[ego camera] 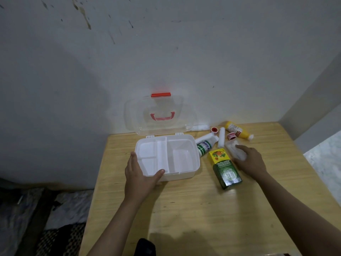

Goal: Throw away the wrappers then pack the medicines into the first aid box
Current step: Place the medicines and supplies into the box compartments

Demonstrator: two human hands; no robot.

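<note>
A white first aid box (186, 159) stands open on the wooden table (193, 209), its clear lid (158, 115) leaning against the wall. The inner compartments hold nothing. My left hand (138, 172) holds the box's front left corner, thumb on the rim. My right hand (251, 159) grips a clear plastic packet (234, 148) to the right of the box. A green and yellow medicine carton (224, 167) lies between my hands. Behind it lie a white bottle with a green label (204, 145), a white tube (221, 136), a yellow bottle (238, 130) and two small red-capped jars (231, 135).
The table stands against a grey wall, in a corner. The floor at left holds crumpled plastic and a woven mat (60, 241). A dark object (145, 246) sits at the table's near edge.
</note>
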